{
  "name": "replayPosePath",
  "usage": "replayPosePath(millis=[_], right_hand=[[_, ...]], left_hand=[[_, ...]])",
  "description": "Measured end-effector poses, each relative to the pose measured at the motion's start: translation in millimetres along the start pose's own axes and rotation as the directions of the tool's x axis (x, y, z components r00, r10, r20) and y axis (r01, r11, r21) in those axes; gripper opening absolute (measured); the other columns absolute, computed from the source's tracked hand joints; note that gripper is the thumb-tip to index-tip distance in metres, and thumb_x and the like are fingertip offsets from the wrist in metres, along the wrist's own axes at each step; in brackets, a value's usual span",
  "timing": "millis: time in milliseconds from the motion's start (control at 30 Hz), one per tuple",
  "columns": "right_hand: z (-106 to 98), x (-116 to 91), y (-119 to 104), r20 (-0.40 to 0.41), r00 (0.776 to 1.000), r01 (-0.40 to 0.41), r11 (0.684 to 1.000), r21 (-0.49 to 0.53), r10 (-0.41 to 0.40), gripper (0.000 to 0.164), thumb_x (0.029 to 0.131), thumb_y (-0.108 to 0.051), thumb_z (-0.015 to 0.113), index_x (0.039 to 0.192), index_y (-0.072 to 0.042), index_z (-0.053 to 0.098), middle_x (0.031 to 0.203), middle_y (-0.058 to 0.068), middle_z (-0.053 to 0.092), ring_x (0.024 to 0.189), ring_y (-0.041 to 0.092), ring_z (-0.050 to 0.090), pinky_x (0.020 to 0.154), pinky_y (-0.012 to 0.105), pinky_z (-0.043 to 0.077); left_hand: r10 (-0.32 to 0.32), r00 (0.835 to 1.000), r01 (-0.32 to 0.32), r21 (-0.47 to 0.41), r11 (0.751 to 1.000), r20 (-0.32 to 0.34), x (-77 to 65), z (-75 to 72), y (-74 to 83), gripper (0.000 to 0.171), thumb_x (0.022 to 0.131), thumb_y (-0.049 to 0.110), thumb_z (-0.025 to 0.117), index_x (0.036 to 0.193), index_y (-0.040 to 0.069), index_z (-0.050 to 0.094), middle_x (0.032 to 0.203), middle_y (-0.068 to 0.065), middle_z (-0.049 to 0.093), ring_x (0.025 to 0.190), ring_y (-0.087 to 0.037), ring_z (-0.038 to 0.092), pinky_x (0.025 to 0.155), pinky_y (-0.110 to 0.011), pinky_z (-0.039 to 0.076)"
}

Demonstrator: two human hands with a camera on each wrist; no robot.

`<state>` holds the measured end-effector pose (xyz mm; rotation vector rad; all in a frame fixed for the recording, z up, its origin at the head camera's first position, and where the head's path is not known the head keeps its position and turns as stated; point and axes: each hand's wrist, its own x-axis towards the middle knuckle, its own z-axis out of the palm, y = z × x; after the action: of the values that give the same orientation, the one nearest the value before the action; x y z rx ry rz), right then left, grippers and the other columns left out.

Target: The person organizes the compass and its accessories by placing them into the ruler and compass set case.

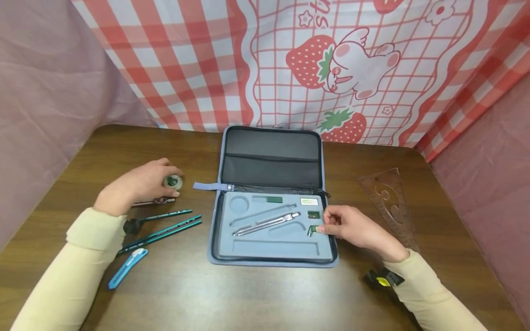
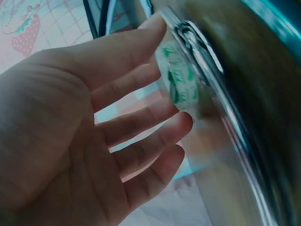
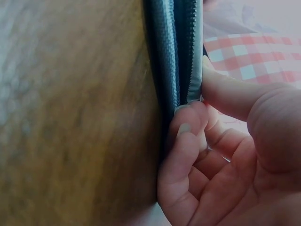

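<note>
My left hand (image 1: 145,181) curves its thumb and fingers round a clear round roll (image 1: 173,182) with green print, seen edge-on in the left wrist view. Right by the thumb lies a slim metal compass (image 2: 200,52). The open blue zip case (image 1: 213,248) holds a grey tray with shaped slots. My right hand (image 1: 352,225) grips its right rim, fingers curled outside and thumb over the edge. The thumb tip touches a small green angled piece (image 1: 312,231) in the tray. Also in the tray are a silver divider-like tool (image 1: 267,224), a green sharpener (image 1: 313,214) and a white eraser (image 1: 308,201).
Teal pencils (image 1: 171,232) and a blue cutter (image 1: 127,268) lie on the wooden table (image 1: 248,294) by the left forearm. A clear set square (image 1: 389,197) lies to the right. Strawberry-print cloth (image 1: 281,92) hangs behind the table.
</note>
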<state>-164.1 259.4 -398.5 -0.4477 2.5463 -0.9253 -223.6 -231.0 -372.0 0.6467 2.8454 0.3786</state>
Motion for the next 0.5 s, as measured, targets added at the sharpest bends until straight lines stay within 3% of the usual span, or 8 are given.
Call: replayPosePath(millis=[267,500], right_hand=[[-1.3,0.2,-1.9,-0.003,1.000,0.002,1.000,-0.005,-0.002,0.024,0.089,-0.022,0.076,0.083,-0.012,0.056,0.073,0.001,0.052,0.064,0.019,0.049,0.056,0.027,0.041],[-1.7,-0.1,-2.4,0.000,1.000,0.004,1.000,-0.003,-0.004,0.024,0.089,-0.024,0.076,0.084,-0.012,0.057,0.073,0.002,0.052,0.063,0.018,0.049,0.056,0.027,0.041]], left_hand=[[-0.007,0.999,0.008,0.025,1.000,-0.037,1.2,1.3,-5.9,0.037,0.087,0.017,0.078,0.121,0.003,0.068,0.109,-0.012,0.062,0.093,-0.027,0.060,0.083,-0.050,0.050],[0.014,0.993,-0.010,0.035,0.999,-0.118,0.0,-4.6,1.7,0.030,0.085,0.020,0.080,0.108,0.008,0.065,0.099,-0.007,0.061,0.084,-0.024,0.060,0.076,-0.048,0.050]])
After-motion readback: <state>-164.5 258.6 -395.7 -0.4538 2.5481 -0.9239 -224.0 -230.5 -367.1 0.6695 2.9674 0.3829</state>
